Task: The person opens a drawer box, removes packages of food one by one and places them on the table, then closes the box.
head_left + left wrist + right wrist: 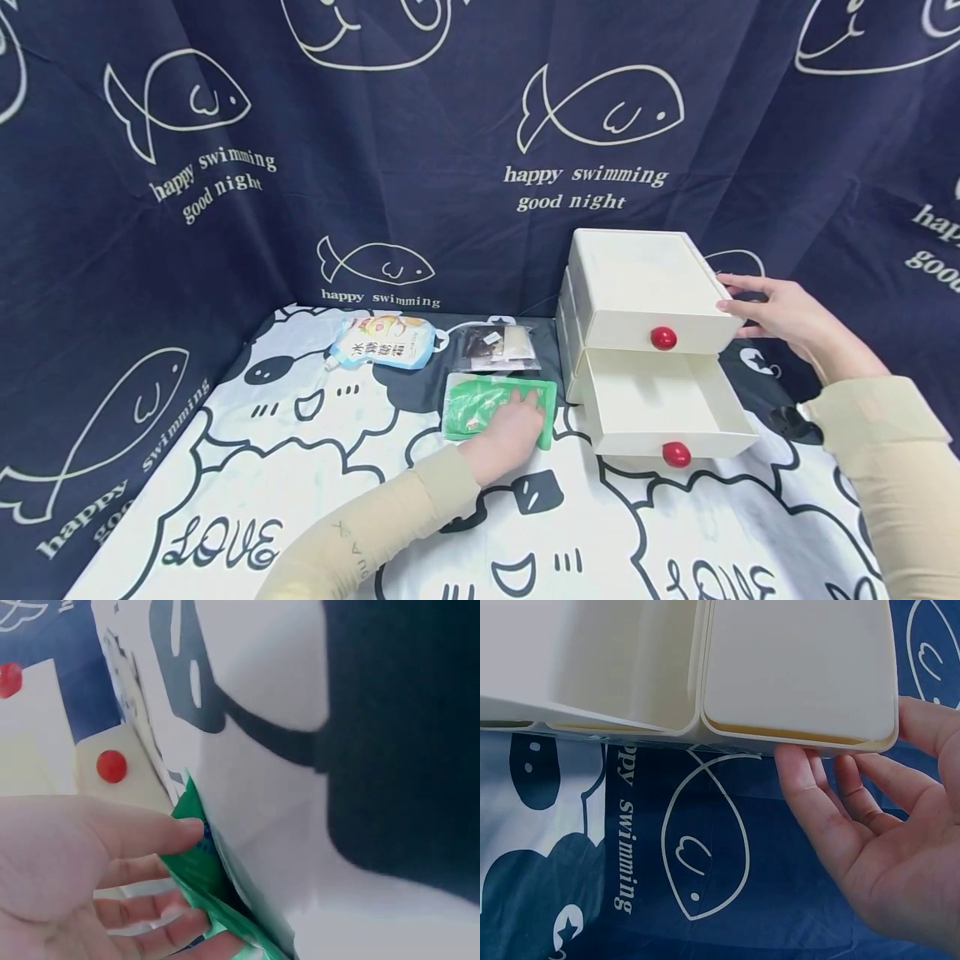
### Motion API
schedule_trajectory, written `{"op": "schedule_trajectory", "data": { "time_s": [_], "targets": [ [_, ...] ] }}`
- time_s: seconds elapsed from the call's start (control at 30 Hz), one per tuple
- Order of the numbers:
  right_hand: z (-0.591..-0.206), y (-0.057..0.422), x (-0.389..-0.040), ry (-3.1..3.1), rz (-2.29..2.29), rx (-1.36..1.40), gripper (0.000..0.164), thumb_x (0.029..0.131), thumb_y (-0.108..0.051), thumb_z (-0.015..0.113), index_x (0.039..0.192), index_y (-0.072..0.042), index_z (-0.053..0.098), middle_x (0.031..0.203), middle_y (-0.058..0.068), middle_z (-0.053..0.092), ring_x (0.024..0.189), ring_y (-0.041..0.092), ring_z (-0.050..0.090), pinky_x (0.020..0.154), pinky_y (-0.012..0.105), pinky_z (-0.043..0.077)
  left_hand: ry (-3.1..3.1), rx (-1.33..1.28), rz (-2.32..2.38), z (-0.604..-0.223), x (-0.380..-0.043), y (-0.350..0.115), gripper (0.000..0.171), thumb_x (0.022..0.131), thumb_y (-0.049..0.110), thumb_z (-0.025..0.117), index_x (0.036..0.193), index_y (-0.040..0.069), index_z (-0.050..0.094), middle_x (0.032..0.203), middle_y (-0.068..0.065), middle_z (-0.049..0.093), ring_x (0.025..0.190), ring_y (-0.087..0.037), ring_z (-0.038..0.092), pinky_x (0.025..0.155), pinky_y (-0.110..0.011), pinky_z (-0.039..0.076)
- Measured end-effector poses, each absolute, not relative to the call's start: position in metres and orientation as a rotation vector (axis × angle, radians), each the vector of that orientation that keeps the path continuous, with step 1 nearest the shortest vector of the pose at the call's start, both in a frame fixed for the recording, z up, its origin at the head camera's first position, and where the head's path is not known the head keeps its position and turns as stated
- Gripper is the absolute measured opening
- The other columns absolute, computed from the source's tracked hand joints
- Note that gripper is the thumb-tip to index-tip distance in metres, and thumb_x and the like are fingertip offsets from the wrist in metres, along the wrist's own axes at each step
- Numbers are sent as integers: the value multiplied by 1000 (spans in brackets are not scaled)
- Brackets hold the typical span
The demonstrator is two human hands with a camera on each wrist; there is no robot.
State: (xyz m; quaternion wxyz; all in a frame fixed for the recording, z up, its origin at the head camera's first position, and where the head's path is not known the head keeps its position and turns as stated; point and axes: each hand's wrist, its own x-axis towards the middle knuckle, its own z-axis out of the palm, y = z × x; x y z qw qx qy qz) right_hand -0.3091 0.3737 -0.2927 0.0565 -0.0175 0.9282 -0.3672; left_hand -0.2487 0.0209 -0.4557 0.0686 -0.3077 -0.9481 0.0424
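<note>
My left hand (513, 429) is at the right part of a flat green packet (480, 402) lying on the cloth. In the left wrist view the thumb and fingers pinch the packet (196, 862), and its edge bends up beside the thumb. My right hand (787, 321) rests its fingertips against the right side of a white drawer unit (645, 271), near the top. In the right wrist view the fingers (810, 787) are spread along the unit's edge. The lower drawer (660, 400) is pulled out and bare inside; the upper drawer with a red knob (663, 337) is closed.
A blue and white spouted pouch (384, 342) lies at the back left. Behind the green packet is a clear bag (497, 348) with dark and pale contents. A dark blue curtain (450, 167) with fish drawings hangs behind the patterned cloth (322, 483).
</note>
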Motion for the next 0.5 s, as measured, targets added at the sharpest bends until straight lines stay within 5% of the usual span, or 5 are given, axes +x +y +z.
{"op": "schedule_trajectory", "data": {
  "time_s": [0.5],
  "targets": [
    [-292,373,-309,2805,-1138,-65,81,89,-46,59,148,-4,23,143,32,30,76,-18,48,75,24,55,-2872,-1006,24,-424,-240,14,32,81,17,68,112,14,64,107,-5,59,91,-18,54,64,-28,50]
  ]
}}
